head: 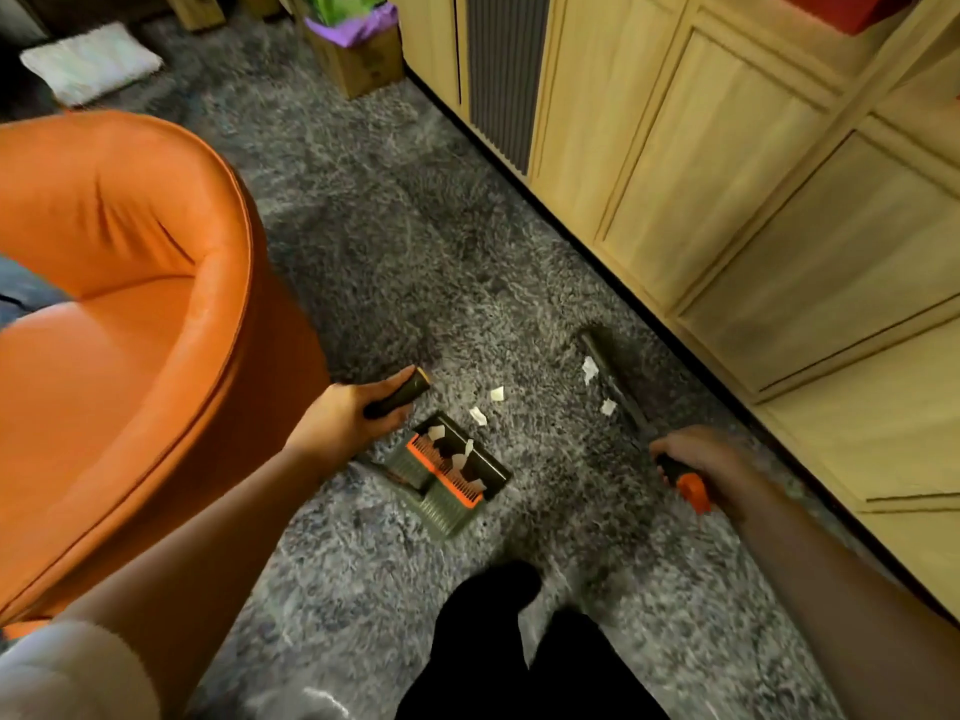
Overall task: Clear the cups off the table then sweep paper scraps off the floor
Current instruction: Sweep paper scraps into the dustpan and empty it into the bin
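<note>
I'm into the sweeping, I judge. My left hand (353, 415) clenches the handle of the dustpan (447, 467), which sits on the carpet (395, 262) at lower centre with some paper scraps (458, 459) already in it. My right hand (701, 454) grips the brush (610, 374). A few loose scraps (496, 393) lie between brush and pan. They are what's left to sweep. No tabletop shows. The orange chair (130, 304) crowds the left and the cabinets (727, 226) the right, with open carpet ahead.

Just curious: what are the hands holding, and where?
The left hand grips the dustpan by its black handle; right hand grips the brush near its orange handle end.
</note>
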`<state>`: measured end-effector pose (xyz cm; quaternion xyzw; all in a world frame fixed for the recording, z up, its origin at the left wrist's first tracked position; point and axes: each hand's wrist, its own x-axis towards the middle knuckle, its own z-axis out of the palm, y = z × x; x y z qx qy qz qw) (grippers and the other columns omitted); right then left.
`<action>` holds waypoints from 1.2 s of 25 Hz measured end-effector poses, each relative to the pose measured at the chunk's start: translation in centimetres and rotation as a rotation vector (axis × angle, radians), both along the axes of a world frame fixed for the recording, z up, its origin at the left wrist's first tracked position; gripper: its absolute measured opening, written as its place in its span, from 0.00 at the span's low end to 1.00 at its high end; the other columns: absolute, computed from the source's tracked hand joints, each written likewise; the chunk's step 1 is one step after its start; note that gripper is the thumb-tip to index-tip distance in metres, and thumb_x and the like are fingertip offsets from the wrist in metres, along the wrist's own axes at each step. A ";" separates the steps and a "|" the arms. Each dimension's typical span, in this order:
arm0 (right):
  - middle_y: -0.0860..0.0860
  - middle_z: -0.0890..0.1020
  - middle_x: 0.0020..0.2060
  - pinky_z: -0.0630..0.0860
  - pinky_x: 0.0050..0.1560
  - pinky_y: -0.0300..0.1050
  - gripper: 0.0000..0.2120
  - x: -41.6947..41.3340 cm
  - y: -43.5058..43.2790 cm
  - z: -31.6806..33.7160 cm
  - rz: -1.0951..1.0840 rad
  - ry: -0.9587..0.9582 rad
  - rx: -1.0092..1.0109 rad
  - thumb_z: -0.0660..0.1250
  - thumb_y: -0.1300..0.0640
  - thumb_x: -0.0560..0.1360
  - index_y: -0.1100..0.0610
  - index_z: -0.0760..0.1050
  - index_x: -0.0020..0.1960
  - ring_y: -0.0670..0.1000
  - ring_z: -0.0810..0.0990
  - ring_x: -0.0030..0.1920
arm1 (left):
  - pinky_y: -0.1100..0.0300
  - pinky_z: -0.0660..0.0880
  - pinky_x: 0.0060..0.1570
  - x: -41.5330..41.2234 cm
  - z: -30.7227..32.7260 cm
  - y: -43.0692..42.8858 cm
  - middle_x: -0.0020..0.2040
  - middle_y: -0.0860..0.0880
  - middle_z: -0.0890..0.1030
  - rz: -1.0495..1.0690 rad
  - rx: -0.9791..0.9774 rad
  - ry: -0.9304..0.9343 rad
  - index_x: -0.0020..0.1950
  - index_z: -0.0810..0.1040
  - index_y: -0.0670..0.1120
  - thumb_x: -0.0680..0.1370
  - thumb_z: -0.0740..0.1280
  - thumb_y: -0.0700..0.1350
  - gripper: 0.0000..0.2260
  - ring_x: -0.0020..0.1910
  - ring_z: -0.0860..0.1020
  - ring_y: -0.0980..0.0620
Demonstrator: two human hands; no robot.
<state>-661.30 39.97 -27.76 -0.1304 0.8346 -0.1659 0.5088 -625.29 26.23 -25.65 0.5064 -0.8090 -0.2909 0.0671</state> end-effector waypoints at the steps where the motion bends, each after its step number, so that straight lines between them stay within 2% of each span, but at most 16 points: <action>1: 0.57 0.73 0.27 0.68 0.24 0.40 0.10 1.2 -0.2 -0.1 0.064 0.016 0.003 0.64 0.69 0.73 0.64 0.71 0.33 0.53 0.72 0.27 | 0.55 0.72 0.31 -0.1 -0.1 -0.9 0.35 0.48 0.81 0.004 -0.005 0.005 0.68 0.72 0.59 0.75 0.70 0.48 0.22 0.27 0.75 0.53; 3: 0.56 0.73 0.27 0.69 0.25 0.40 0.08 3.4 -0.1 0.1 0.167 -0.012 0.015 0.64 0.70 0.73 0.63 0.72 0.35 0.53 0.72 0.27 | 0.60 0.69 0.30 -0.3 0.0 -2.3 0.31 0.52 0.79 0.003 -0.010 0.023 0.68 0.72 0.58 0.74 0.71 0.46 0.23 0.26 0.72 0.60; 6: 0.55 0.74 0.28 0.68 0.24 0.36 0.05 5.4 0.5 1.2 0.326 -0.039 0.042 0.64 0.70 0.72 0.62 0.74 0.39 0.50 0.72 0.27 | 0.66 0.66 0.27 -0.8 0.3 -3.8 0.25 0.58 0.71 0.003 0.009 0.066 0.68 0.72 0.57 0.74 0.71 0.44 0.23 0.23 0.70 0.63; 10: 0.52 0.74 0.28 0.69 0.25 0.37 0.06 7.1 1.2 3.1 0.438 -0.139 0.082 0.65 0.69 0.72 0.59 0.73 0.39 0.48 0.73 0.26 | 0.67 0.65 0.26 -1.5 0.5 -4.7 0.29 0.56 0.74 -0.027 0.008 0.032 0.69 0.72 0.56 0.75 0.70 0.45 0.22 0.22 0.69 0.61; 12: 0.51 0.74 0.28 0.70 0.27 0.38 0.04 7.8 1.3 4.3 0.539 -0.150 0.103 0.65 0.68 0.71 0.62 0.76 0.45 0.46 0.73 0.26 | 0.68 0.66 0.26 -1.8 0.7 -5.0 0.29 0.56 0.74 -0.028 0.019 0.043 0.69 0.71 0.56 0.76 0.70 0.45 0.22 0.22 0.70 0.61; 13: 0.51 0.74 0.28 0.70 0.26 0.37 0.07 7.9 1.4 4.8 0.564 -0.171 0.108 0.65 0.68 0.72 0.64 0.76 0.50 0.45 0.73 0.24 | 0.68 0.66 0.27 -2.0 0.8 -5.2 0.28 0.57 0.73 -0.029 0.022 0.051 0.69 0.71 0.55 0.76 0.70 0.45 0.22 0.23 0.71 0.62; 16: 0.54 0.74 0.29 0.69 0.20 0.34 0.16 7.8 1.6 6.5 0.559 -0.265 0.109 0.63 0.70 0.73 0.68 0.73 0.60 0.43 0.72 0.18 | 0.69 0.66 0.28 -2.4 1.1 -5.6 0.30 0.58 0.74 -0.039 0.007 0.046 0.69 0.72 0.53 0.76 0.70 0.45 0.22 0.23 0.70 0.63; 19: 0.56 0.74 0.30 0.69 0.19 0.35 0.21 6.1 2.3 8.1 0.500 -0.330 0.104 0.60 0.72 0.73 0.67 0.70 0.66 0.45 0.72 0.18 | 0.69 0.67 0.28 -2.7 1.1 -5.6 0.31 0.56 0.76 -0.037 0.011 0.047 0.69 0.72 0.54 0.76 0.70 0.45 0.22 0.24 0.70 0.62; 22: 0.54 0.75 0.26 0.69 0.20 0.37 0.23 3.7 3.6 9.3 0.446 -0.353 0.079 0.59 0.73 0.73 0.60 0.71 0.65 0.46 0.72 0.20 | 0.67 0.69 0.28 -3.2 1.0 -5.1 0.34 0.52 0.78 -0.036 0.038 0.080 0.69 0.73 0.53 0.75 0.70 0.44 0.22 0.25 0.73 0.62; 24: 0.50 0.75 0.21 0.69 0.21 0.37 0.24 2.7 4.5 9.8 0.427 -0.369 0.053 0.59 0.73 0.73 0.56 0.70 0.66 0.46 0.73 0.20 | 0.65 0.70 0.28 -3.7 1.1 -4.9 0.34 0.54 0.78 -0.039 0.057 0.121 0.69 0.73 0.52 0.75 0.71 0.43 0.22 0.24 0.73 0.65; 26: 0.51 0.76 0.22 0.70 0.21 0.38 0.25 2.0 5.5 9.9 0.363 -0.364 0.030 0.60 0.73 0.73 0.56 0.70 0.67 0.47 0.73 0.20 | 0.69 0.70 0.27 -4.5 1.0 -4.6 0.35 0.56 0.78 -0.058 0.079 0.153 0.68 0.74 0.50 0.75 0.71 0.41 0.22 0.24 0.73 0.67; 30: 0.55 0.77 0.26 0.71 0.22 0.38 0.25 0.7 7.8 9.3 0.198 -0.325 -0.011 0.62 0.73 0.73 0.56 0.71 0.67 0.49 0.74 0.21 | 0.75 0.68 0.28 -6.9 0.9 -4.4 0.44 0.50 0.82 -0.164 0.117 0.177 0.67 0.75 0.48 0.74 0.72 0.40 0.22 0.27 0.73 0.71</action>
